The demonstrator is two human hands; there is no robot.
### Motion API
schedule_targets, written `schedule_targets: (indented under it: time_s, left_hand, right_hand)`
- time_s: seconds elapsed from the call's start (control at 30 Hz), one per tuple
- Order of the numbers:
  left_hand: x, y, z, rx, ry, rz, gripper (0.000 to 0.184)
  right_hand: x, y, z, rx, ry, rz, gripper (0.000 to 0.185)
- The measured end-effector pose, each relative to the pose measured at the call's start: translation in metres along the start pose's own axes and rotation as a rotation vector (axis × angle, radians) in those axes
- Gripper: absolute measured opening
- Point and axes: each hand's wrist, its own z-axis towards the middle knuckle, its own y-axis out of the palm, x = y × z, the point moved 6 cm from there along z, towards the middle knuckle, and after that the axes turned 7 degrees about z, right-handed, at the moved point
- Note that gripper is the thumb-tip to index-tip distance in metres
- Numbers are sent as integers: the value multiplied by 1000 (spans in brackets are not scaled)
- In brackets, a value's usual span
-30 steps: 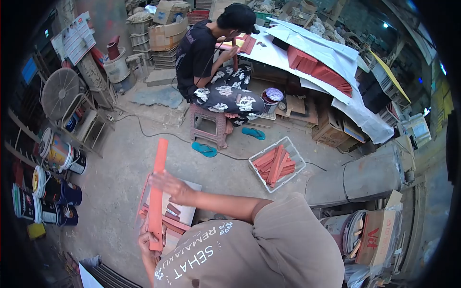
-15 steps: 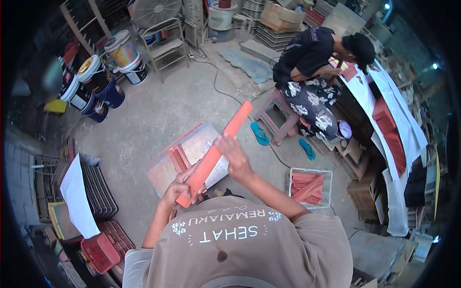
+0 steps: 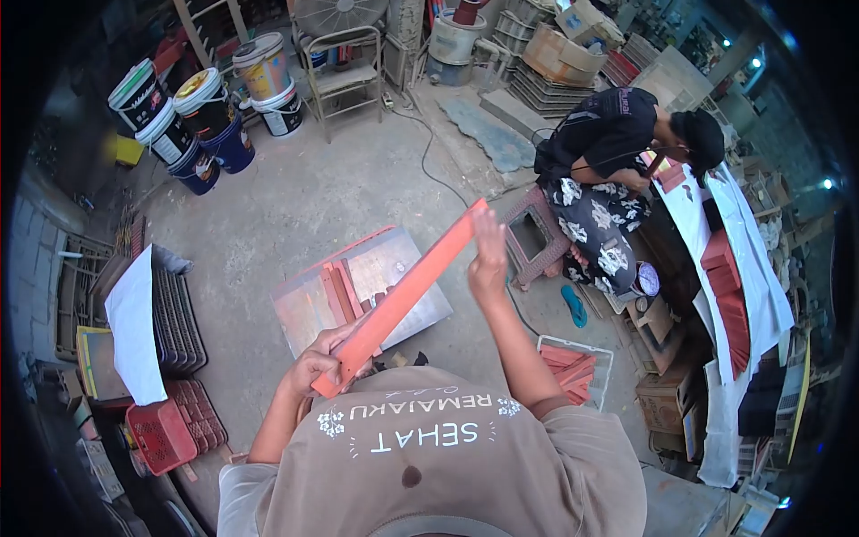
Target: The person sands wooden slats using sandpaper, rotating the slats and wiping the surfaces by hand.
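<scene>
A long red plank (image 3: 412, 291) is held at a slant in front of the person, its near end by the shirt (image 3: 447, 465) and its far end pointing up and to the right. The left hand (image 3: 320, 356) is closed around the near end, fingers curled over the edge. The right hand (image 3: 489, 258) is blurred at the far end, flat with the fingers stretched out; whether it touches the wood I cannot tell.

Beneath the plank, in this view, lies a low grey surface (image 3: 389, 259). On it are several red strips (image 3: 338, 295), side by side, and a few small dark pieces (image 3: 369, 302), partly hidden by the plank.

Near the right elbow, a white crate (image 3: 612, 367) on the floor (image 3: 242, 233) holds more red pieces (image 3: 565, 369). Past it is a teal sandal (image 3: 574, 306), near a plastic stool (image 3: 548, 259) on which a co-worker (image 3: 604, 134) sits, head bent. Beyond, along the right, white sheeting (image 3: 761, 242) lies around a row of red blocks (image 3: 727, 295).

A dark cable (image 3: 436, 161) runs across the floor. Farther off at upper left stand stacked pails (image 3: 201, 107) and a metal chair (image 3: 344, 76). At lower left, a red basket (image 3: 154, 434) sits just below a white sheet (image 3: 134, 327).
</scene>
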Motion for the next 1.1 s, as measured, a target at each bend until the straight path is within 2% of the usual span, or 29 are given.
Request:
schedule_targets:
  time_s: [0.07,0.17,0.27,0.37,0.67,0.8,0.9,1.1]
  left_hand:
    - [-1,-3,-4,-41,-42,70,105]
    - [2,-1,-6,-11,4,32,104]
    - [5,0,-7,-4,-4,-6,104]
    - [2,-1,-5,-4,-32,66,105]
    - [10,2,11,37,40,107,103]
    - [12,9,20,56,72,87,103]
    - [12,4,35,60,114,76,101]
    - [13,-5,50,192,120,116,97]
  right_hand:
    - [12,0,2,32,48,-6,82]
    - [1,2,3,5,12,41,83]
    - [-3,3,5,-29,3,-42,82]
    - [24,7,12,9,63,-75,82]
    - [-51,19,-12,-107,-120,128,80]
    - [-44,15,4,-38,-97,95,75]
    - [-64,22,-1,-71,-107,156,79]
    - [-134,28,-46,-226,-273,424,68]
